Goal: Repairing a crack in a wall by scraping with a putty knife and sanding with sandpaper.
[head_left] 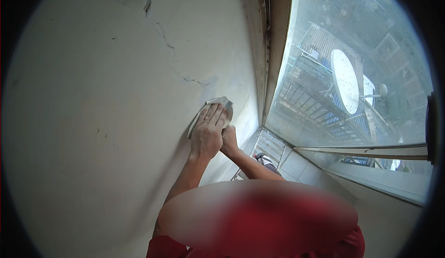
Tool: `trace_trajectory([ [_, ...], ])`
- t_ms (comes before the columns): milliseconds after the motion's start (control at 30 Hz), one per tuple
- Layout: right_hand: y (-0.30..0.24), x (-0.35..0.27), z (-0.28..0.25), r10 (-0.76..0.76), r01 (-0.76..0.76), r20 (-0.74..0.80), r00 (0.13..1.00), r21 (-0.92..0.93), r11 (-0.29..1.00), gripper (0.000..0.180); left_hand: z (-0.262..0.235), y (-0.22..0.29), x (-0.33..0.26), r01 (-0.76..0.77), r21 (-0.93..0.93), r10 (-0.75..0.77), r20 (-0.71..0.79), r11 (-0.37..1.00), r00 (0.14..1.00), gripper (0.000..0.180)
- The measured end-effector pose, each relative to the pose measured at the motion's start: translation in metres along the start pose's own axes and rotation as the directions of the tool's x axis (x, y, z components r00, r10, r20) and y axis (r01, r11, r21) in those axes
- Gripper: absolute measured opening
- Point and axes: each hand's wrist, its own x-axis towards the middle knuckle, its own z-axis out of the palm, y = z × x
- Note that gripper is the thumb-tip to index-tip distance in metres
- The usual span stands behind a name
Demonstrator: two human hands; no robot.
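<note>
A pale, creased sheet of what looks like sandpaper [228, 106] lies against the off-white wall [102, 86], its upper right corner curled and grey. My left hand [208, 133] presses it to the wall, fingers stretched out side by side over it. Close beside, my right hand [229, 139] is closed at the sheet's lower right edge; its fingertips are hidden. Above the hands runs a jagged crack [162, 35], ending near a smoother greyish patch [209, 81].
A window [320, 123] with a brown frame [277, 40] stands to the right; a white satellite dish [345, 82] and railings show outside. Down by the wall's foot are floor tiles [296, 165] and a slatted pale ladder or rack [269, 144]. A blurred oval covers the lower middle.
</note>
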Motion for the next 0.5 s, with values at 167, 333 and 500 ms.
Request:
trace_trajectory([
  [167,-0.013,0.038,0.001,0.102,-0.104,0.025,0.995,0.139,0.985,0.017,-0.016,-0.007,0.035,-0.047,0.102,0.049,-0.012,0.994,0.999,0.046],
  [333,-0.013,0.029,-0.01,0.084,-0.085,0.052,0.995,0.01,0.996,0.018,-0.006,0.0,0.025,-0.032,0.066,0.033,-0.015,0.997,0.999,0.047],
  [500,-0.006,0.011,-0.005,0.103,-0.108,0.123,0.987,0.029,0.994,0.019,-0.002,-0.001,0.004,0.034,0.067,-0.033,-0.003,0.997,0.999,0.046],
])
